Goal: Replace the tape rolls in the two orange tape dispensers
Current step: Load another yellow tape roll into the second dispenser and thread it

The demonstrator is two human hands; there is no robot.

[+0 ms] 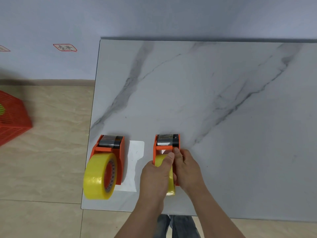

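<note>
A: Where does it stand?

B: Two orange dispensers sit near the front left corner of the marble table [223,100]. The left dispenser [109,152] already carries a yellow roll [97,176], with a white sheet [135,162] just beside it. Both hands are on the right dispenser [167,145].

A: And the grip?

B: The left hand [154,176] is wrapped over the top of the second roll [169,182], thumb forward. The right hand [187,167] is closed against the dispenser's right side, thumb meeting the left thumb near the crossbar. They look to be pinching the tape's free end, though I cannot tell for sure; the fingers cover it.

A: What could go wrong?

B: My guess: if the end slips from the thumbs, it will fall back onto the roll and be hard to find again. If it is fed crooked, it may crease or stick to the orange wall instead of reaching the toothed blade at the far end. Pulling hard could also drag the dispenser forward, since nothing pins it down.
</note>
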